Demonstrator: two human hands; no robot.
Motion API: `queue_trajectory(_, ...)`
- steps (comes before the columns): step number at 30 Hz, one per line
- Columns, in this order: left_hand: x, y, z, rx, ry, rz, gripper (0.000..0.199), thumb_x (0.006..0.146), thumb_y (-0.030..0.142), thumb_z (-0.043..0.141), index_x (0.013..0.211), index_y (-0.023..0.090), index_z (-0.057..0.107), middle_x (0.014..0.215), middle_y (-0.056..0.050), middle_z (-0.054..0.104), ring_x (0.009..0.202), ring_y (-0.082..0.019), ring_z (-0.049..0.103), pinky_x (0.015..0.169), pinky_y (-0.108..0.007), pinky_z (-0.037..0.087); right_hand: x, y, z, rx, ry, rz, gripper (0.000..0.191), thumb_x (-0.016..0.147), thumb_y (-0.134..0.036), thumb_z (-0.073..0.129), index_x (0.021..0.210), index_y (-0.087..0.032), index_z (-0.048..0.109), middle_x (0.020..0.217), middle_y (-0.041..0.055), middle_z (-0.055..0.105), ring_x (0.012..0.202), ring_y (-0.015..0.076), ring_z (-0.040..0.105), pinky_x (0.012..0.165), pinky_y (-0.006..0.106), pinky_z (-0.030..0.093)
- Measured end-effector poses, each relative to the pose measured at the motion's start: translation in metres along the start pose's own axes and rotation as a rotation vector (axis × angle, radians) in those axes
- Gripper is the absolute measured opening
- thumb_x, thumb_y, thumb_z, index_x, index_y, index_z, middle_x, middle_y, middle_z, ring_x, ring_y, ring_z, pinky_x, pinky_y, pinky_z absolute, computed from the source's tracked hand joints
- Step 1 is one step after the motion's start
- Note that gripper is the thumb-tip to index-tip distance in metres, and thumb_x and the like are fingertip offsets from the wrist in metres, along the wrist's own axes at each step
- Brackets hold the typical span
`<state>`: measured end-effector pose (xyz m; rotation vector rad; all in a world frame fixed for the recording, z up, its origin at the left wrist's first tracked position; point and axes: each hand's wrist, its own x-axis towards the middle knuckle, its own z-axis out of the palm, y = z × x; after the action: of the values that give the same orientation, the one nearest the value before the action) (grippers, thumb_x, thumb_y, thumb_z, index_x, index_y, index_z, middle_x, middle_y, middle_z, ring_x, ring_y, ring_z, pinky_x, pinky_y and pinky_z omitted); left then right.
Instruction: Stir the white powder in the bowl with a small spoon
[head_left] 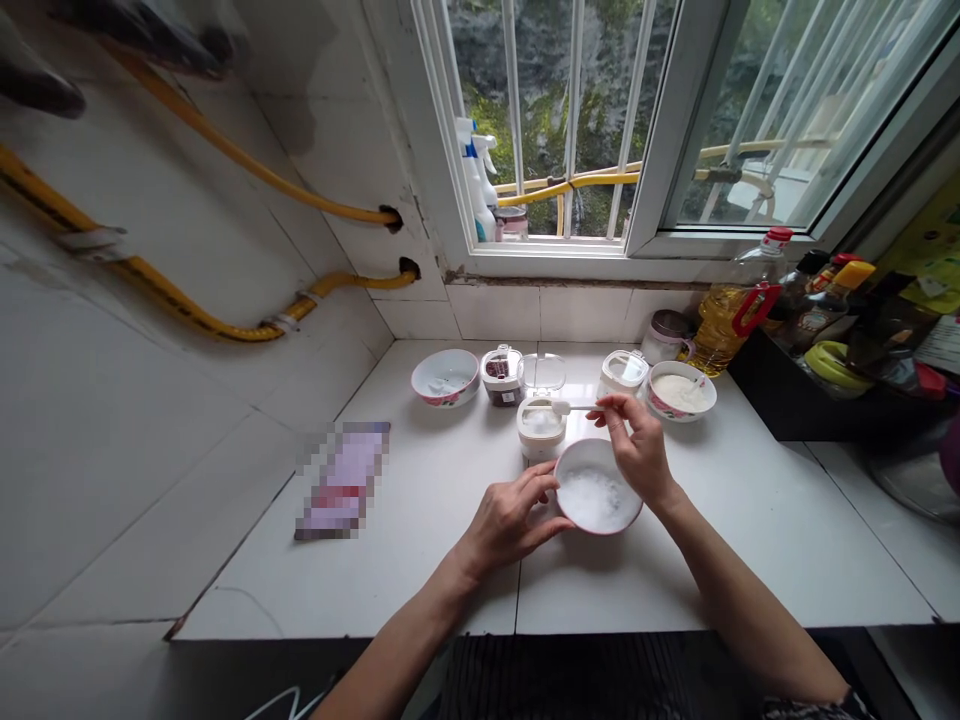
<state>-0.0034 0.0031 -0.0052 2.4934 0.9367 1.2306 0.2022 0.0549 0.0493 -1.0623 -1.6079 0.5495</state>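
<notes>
My left hand [511, 515] grips the left rim of a white bowl [592, 455], which holds loose white grains or powder. Pinched in the fingers of my right hand [639, 446] is a small white spoon [562, 407]. Its bowl end is over a white seasoning jar [541, 442] whose clear lid [546, 372] is flipped up. White contents show in that jar. Behind it stands a jar of dark red pieces [503, 378] with a clear lid. To the right is another white lidded jar [624, 371].
A white bowl with a pink rim [445, 378] is at the back left. A bowl of pale powder [681, 392], an oil bottle [721, 315] and a black bottle box [780, 400] line the right. A blurred purple packet [345, 482] lies left on the tiled counter [442, 520].
</notes>
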Motion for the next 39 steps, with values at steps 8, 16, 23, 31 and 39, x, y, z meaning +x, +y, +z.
queue_trajectory(8,0.000,0.000,0.000,0.000,-0.001,-0.002,0.034,0.094,0.048,0.062,0.106,0.017,0.057,0.119,-0.019,0.071,0.074,-0.019,0.075,0.060,-0.027,0.060,-0.004,-0.007,-0.003,-0.326,-0.082,-0.422,0.019,0.091,-0.011,0.046,0.094,-0.023,0.061,0.081,0.0033,0.074,0.070,0.0191,0.066,0.101,0.045,0.041)
queue_trajectory(16,0.001,0.000,-0.001,0.005,0.009,0.017,0.034,0.095,0.049,0.060,0.104,0.017,0.057,0.118,-0.019,0.071,0.076,-0.019,0.076,0.060,-0.027,0.060,-0.001,-0.007,-0.025,-0.131,-0.275,-0.134,0.018,0.079,-0.012,0.048,0.072,-0.021,0.061,0.061,0.0011,0.065,0.068,0.0190,0.059,0.071,0.032,0.048)
queue_trajectory(23,-0.001,-0.001,0.000,-0.016,-0.005,-0.005,0.033,0.094,0.048,0.062,0.105,0.017,0.056,0.118,-0.019,0.070,0.068,-0.016,0.073,0.060,-0.027,0.060,-0.005,-0.012,-0.016,-0.180,-0.564,-0.117,0.020,0.075,-0.009,0.047,0.068,-0.021,0.062,0.063,0.0011,0.065,0.069,0.0174,0.057,0.073,0.031,0.047)
queue_trajectory(31,-0.003,-0.003,0.001,-0.021,-0.010,-0.001,0.033,0.093,0.046,0.064,0.107,0.017,0.057,0.120,-0.018,0.070,0.078,-0.019,0.075,0.062,-0.028,0.062,0.000,-0.009,-0.021,-0.041,-0.525,0.152,0.020,0.074,-0.010,0.044,0.067,-0.020,0.060,0.051,-0.0024,0.061,0.053,0.0131,0.055,0.059,0.025,0.044)
queue_trajectory(39,-0.002,-0.001,0.000,-0.010,-0.007,-0.005,0.032,0.093,0.046,0.064,0.107,0.017,0.057,0.119,-0.018,0.071,0.081,-0.020,0.076,0.062,-0.028,0.062,-0.002,-0.013,-0.017,-0.187,-0.578,-0.073,0.021,0.073,-0.008,0.046,0.066,-0.021,0.060,0.053,-0.0020,0.062,0.063,0.0167,0.057,0.080,0.033,0.046)
